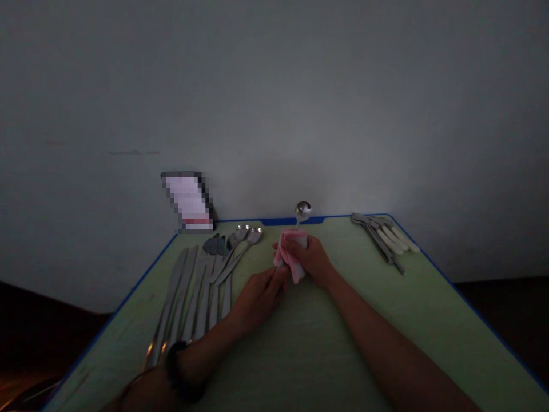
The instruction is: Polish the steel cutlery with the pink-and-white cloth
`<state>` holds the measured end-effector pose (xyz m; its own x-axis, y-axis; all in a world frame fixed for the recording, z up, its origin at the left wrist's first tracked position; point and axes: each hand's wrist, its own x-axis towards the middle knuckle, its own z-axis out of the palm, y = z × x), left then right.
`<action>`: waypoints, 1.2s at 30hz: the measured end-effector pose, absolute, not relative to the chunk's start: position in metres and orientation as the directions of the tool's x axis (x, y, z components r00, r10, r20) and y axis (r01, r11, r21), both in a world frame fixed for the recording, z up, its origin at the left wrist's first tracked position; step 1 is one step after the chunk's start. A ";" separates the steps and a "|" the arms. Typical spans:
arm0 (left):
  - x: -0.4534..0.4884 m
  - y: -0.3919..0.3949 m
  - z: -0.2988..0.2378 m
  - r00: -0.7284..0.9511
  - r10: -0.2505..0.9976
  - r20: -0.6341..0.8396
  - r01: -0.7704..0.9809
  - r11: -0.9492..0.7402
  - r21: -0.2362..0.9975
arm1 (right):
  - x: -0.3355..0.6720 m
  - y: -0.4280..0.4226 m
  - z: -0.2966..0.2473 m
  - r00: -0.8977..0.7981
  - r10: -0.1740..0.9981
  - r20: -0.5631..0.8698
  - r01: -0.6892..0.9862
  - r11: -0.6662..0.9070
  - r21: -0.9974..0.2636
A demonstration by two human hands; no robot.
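Note:
My right hand (315, 260) is closed around a pink and white cloth (290, 256) wrapped about the shaft of a metal spoon (302, 210), whose bowl sticks up beyond the cloth. My left hand (259, 297) is closed on the near end of the spoon's handle, just below the cloth. Both hands rest over the middle of a pale green table (326, 343) with a blue edge.
A row of knives and spoons (201, 286) lies on the table's left side. Another small pile of cutlery (384, 234), some with white handles, lies at the far right corner. A blurred-out card (189, 201) stands at the back left against a grey wall.

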<state>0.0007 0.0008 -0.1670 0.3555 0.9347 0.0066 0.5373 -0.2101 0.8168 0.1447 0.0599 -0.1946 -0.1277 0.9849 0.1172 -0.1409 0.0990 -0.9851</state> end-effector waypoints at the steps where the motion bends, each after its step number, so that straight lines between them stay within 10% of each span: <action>1: 0.001 0.001 -0.168 0.356 0.934 0.001 0.535 -0.205 0.820 | 0.145 0.060 -0.195 -0.128 0.984 0.124 -0.120 0.108 -0.987; 15: 0.000 0.004 -0.168 0.386 0.922 -0.017 0.535 -0.209 0.819 | 0.145 0.055 -0.184 -0.203 0.970 0.133 -0.136 0.107 -0.985; 26: -0.002 -0.001 -0.167 0.558 0.829 0.020 0.523 -0.370 0.768 | 0.149 0.075 -0.196 -0.011 0.997 -0.070 -0.723 -0.056 -0.689; 36: -0.003 0.000 -0.173 0.447 0.892 -0.062 0.308 -0.089 0.947 | 0.150 0.073 -0.191 -0.095 0.995 -0.037 -0.756 -0.096 -0.647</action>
<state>-0.0033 -0.0003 -0.1732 0.4471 0.8923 -0.0618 0.3076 -0.0885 0.9474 0.1501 0.0730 -0.1909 -0.0946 0.9948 -0.0368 -0.7563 -0.0959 -0.6471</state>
